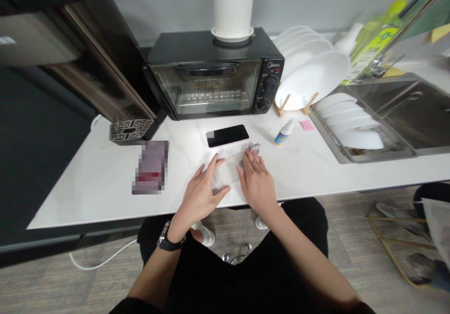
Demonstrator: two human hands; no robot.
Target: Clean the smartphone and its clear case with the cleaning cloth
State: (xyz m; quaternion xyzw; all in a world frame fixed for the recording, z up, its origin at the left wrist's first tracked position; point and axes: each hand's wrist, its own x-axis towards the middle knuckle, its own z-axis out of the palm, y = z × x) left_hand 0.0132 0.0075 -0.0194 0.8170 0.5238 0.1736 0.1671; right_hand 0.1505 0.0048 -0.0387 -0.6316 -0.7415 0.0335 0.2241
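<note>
A clear, flat rectangular piece that looks like a phone case [228,172] lies on the white counter between my hands. My left hand [201,191] grips its left end, with the thumb at the near edge and the fingers at the far edge. Under the fingers of my right hand [258,180] is a crumpled greyish cloth [254,148], pressed down at the right end of the clear case; most of it is hidden. Just beyond them lies a phone [228,136] with a dark screen. A small spray bottle [283,133] stands to its right.
A toaster oven [214,77] with a white pot [233,9] on top stands behind. White plates [309,77] fill a rack beside the sink [404,112]. At left are a drink machine [130,129] and a blurred-out purple item [151,166]. A pink sticky note [307,125] lies right.
</note>
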